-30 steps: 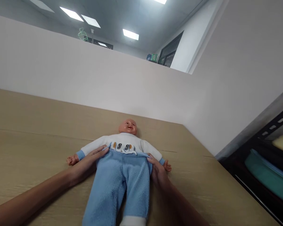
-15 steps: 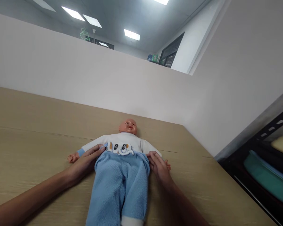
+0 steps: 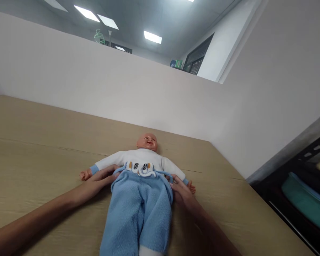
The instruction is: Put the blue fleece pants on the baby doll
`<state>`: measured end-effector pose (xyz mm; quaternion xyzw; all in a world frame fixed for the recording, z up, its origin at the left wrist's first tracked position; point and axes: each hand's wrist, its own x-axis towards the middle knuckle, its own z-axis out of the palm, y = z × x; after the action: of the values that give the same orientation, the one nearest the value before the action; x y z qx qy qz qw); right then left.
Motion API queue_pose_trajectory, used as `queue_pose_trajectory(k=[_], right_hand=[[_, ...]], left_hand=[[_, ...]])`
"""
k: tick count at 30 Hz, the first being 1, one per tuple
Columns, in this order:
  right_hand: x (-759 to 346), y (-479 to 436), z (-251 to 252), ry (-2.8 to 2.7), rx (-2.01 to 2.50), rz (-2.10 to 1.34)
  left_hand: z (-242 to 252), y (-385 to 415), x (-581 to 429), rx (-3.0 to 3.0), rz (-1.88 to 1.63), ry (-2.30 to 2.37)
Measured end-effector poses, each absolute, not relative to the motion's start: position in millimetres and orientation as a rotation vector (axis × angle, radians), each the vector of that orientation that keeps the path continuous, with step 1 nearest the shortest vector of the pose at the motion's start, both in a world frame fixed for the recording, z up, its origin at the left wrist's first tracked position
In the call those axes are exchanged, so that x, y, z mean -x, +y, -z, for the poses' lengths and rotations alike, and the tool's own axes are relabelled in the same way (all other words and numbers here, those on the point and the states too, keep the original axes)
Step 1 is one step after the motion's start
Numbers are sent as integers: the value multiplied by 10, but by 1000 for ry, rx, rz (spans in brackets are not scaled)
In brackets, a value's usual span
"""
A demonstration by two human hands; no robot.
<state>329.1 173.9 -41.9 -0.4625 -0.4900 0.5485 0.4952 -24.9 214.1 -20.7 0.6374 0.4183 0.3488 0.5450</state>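
Observation:
A baby doll (image 3: pixel 147 142) lies on its back, head away from me, in a white long-sleeved top (image 3: pixel 142 155) with blue cuffs and fleecy blue trousers (image 3: pixel 141 199). A cartoon face patch (image 3: pixel 141 168) sits at the front of the waist. My left hand (image 3: pixel 102 177) is at the doll's waist on the left, fingers closed on the blue hem (image 3: pixel 120 169). On the opposite side, my right hand (image 3: pixel 181 190) pinches the blue hem, which stands out as a loop there. My fingertips are partly hidden by the cloth.
The doll rests on a wide wooden table (image 3: pixel 56 135) against a white partition (image 3: pixel 109 89). To the right stands a black rack (image 3: pixel 298 163) with folded cloths, one of them teal (image 3: pixel 305 199).
The blue hem has been drawn outward at both sides of the waist and now shows as loops near my fingers. The view has shifted slightly.

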Motion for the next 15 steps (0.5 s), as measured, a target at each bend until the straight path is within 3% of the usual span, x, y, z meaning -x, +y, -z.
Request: queue_pose_trajectory(k=[4, 7, 15], right_hand=[[-3489, 1579, 197, -1520, 1027, -1611], [-3551, 1528, 199, -1657, 1018, -1574], [-3077, 1649, 498, -889, 1064, -1335]], left_hand=[[234, 2174, 447, -1617, -597, 781], [291, 2176, 486, -1679, -602, 776], [371, 1951, -42, -864, -954, 793]])
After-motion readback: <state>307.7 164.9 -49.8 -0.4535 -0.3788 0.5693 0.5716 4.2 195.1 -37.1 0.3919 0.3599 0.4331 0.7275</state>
